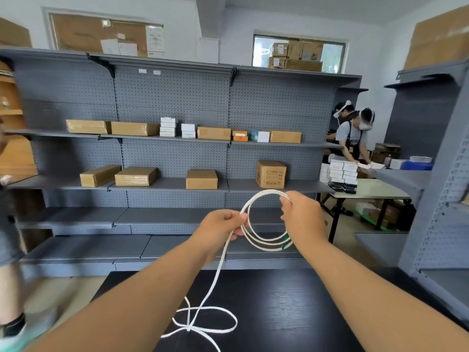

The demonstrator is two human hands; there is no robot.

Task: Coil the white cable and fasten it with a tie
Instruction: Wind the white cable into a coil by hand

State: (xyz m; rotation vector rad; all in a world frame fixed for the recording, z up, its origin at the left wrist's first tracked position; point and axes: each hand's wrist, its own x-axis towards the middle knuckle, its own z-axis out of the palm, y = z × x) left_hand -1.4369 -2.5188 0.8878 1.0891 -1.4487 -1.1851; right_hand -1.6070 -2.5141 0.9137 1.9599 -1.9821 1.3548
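The white cable [256,241] is held up in the air as a coil of about three loops between my hands. My left hand [220,228] pinches the loops at the coil's left side. My right hand [302,214] grips the coil's upper right side. A green connector [286,240] shows at the coil's lower right. From my left hand the loose rest of the cable [203,316] hangs down and lies in tangled loops on the black table [291,313]. No tie is visible.
Grey pegboard shelving [175,158] with cardboard boxes stands behind the table. Two people [355,133] work at a table with stacked white boxes at the right. Part of another person [10,250] stands at the far left. A grey rack [441,199] is close on the right.
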